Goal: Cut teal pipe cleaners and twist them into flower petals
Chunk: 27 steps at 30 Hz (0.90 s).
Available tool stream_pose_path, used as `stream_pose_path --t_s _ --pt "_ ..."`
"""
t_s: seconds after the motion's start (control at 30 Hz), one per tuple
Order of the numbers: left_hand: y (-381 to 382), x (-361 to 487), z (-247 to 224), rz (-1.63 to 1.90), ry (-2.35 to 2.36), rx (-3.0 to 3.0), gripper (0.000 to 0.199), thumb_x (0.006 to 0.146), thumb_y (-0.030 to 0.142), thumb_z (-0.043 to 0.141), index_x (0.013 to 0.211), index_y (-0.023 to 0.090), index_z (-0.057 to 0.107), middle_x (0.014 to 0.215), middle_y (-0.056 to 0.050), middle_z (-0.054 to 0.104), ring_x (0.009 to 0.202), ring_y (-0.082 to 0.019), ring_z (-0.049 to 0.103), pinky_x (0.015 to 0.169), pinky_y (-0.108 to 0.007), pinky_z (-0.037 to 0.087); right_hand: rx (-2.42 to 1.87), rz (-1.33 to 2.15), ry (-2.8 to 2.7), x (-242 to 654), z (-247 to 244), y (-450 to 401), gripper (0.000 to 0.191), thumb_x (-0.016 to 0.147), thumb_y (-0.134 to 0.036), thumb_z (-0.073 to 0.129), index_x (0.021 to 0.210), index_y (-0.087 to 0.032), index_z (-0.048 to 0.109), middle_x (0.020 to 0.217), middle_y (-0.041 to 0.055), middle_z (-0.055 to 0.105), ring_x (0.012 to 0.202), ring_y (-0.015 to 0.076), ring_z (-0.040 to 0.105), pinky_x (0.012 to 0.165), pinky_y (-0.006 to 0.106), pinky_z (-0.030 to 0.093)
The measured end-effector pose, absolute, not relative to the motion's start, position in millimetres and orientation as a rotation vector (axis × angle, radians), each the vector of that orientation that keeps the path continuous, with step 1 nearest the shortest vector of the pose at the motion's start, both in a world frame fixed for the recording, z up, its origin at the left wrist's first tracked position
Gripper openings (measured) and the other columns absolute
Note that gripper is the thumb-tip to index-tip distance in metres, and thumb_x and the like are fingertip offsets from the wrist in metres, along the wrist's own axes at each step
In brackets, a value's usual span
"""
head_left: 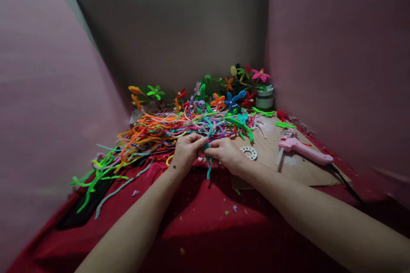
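Both hands meet near the middle of the view, in front of a heap of coloured pipe cleaners (160, 130). My left hand (188, 150) pinches a teal pipe cleaner (209, 169) between thumb and fingers. On its other side my right hand (224, 152) grips the same teal piece with closed fingertips. One end of it hangs below the fingers and another part rises above them. Fingers hide the middle of the piece. A white ring with holes (249, 152) lies just right of my right hand.
A pink glue gun (304, 151) lies on a cardboard sheet (297, 172) at the right, its cord trailing off. Fuzzy flowers (232, 100) and a lidded jar (264, 97) stand behind. A black flat object (85, 204) lies left on the red cloth (205, 217).
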State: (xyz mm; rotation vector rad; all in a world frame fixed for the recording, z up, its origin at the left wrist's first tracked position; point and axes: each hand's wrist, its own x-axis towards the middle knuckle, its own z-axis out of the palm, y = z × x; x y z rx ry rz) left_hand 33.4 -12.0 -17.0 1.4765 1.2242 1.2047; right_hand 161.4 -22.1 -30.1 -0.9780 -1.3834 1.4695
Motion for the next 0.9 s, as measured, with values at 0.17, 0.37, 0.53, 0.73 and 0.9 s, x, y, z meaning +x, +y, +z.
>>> stream_pose_path --t_s 0.17,0.37,0.53,0.73,0.9 --pt "-8.5 31.5 -18.2 1.186 1.257 1.577 0.025 0.064 0.037 0.064 0.061 0.014 0.053 0.049 0.006 0.045 0.044 -0.006 0.038 0.044 -0.019 0.032 -0.954 1.531 -1.367 162.2 -27.9 -22.6 0.015 0.063 -0.017 0.057 0.049 -0.014 0.054 0.033 -0.0054 0.047 0.026 0.0036 0.030 0.030 0.018 0.019" --pt "-10.8 33.4 -16.9 1.210 1.353 1.717 0.022 0.068 0.033 0.060 0.056 0.015 0.053 0.049 0.005 0.044 0.049 -0.008 0.038 0.048 -0.020 0.031 -0.961 1.550 -1.361 162.7 -35.3 -18.7 0.020 0.065 -0.018 0.057 0.045 -0.013 0.055 0.035 -0.0024 0.051 0.027 0.0031 0.029 0.030 0.019 0.017" --pt "-14.2 33.8 -15.8 1.293 1.461 1.775 0.017 0.067 0.030 0.060 0.058 0.017 0.058 0.054 0.003 0.051 0.054 -0.009 0.041 0.052 -0.021 0.032 -0.991 1.548 -1.322 161.1 -37.6 -20.3 0.020 0.064 -0.017 0.057 0.044 -0.014 0.056 0.034 -0.0038 0.049 0.028 0.0035 0.031 0.031 0.019 0.018" --pt "-13.7 28.5 -12.4 1.173 1.329 1.582 0.023 0.066 0.036 0.062 0.057 0.015 0.058 0.045 0.006 0.044 0.044 -0.007 0.035 0.046 -0.022 0.029 -1.029 1.588 -1.331 161.0 -30.8 -26.4 0.022 0.065 -0.021 0.059 0.045 -0.013 0.057 0.034 -0.0032 0.050 0.026 0.0027 0.028 0.029 0.019 0.016" --pt "-14.9 29.4 -10.8 1.192 1.380 1.688 0.023 0.067 0.033 0.063 0.055 0.014 0.056 0.052 0.003 0.050 0.051 -0.008 0.041 0.049 -0.020 0.032 -1.097 1.603 -1.334 160.4 -33.3 -26.3 0.023 0.067 -0.024 0.058 0.046 -0.014 0.055 0.037 -0.0030 0.051 0.027 0.0022 0.029 0.029 0.018 0.017"
